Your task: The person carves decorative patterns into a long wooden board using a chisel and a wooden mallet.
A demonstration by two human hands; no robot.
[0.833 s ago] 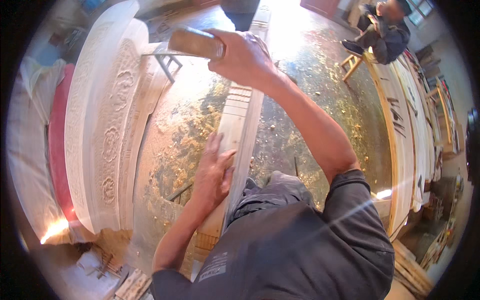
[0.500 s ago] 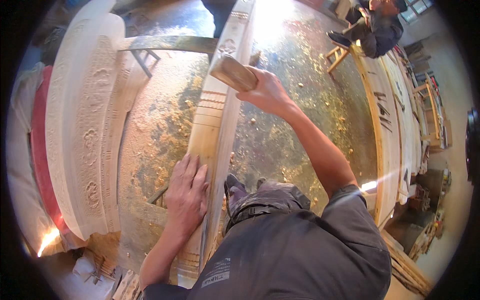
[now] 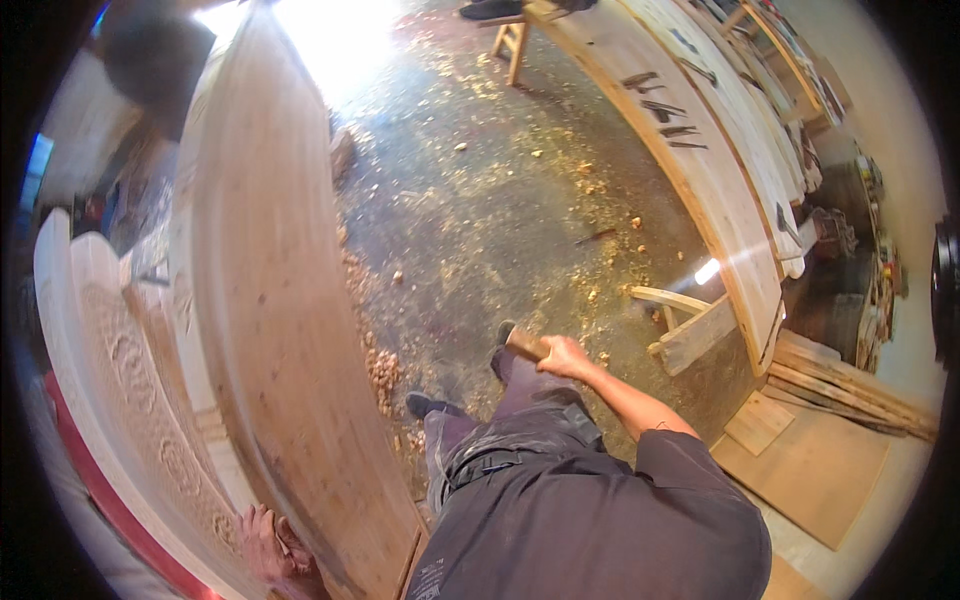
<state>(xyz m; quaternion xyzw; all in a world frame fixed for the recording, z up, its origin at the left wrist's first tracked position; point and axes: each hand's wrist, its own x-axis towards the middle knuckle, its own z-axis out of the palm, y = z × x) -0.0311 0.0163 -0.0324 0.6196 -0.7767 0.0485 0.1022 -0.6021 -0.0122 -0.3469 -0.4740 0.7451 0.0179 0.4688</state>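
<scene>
Holds the block [image 3: 526, 346] in the right hand [image 3: 566, 358], just right of centre in the frame, with fingers closed round the near end, in front of the legs and well apart from the beam [image 3: 290, 260]. Rests the left hand [image 3: 275, 545], by the look of it, on the near left edge of the beam at the lower left, fingers loosely parted and pinching nothing visible; cannot tell how hard. To work well here, best lay that palm flat for support and leave its fingertips clear of the block. Best also to bring the block down level, so as not to dent the moulded edge with a corner. Find the beam across the left half of the frame, running from upper left to lower centre, with a broad, smooth face dotted with small dark marks. Beyond, at far left, see a carved panel [image 3: 150, 410] and red cloth [image 3: 98, 487]. Note shavings [image 3: 380, 375] beside the beam and more scattered over the dull floor [image 3: 480, 220], under strong glare at upper left. At upper right, see a bench [image 3: 740, 225] with dark tools [image 3: 662, 108] in a row; at lower right, a flat sheet [image 3: 815, 475].
</scene>
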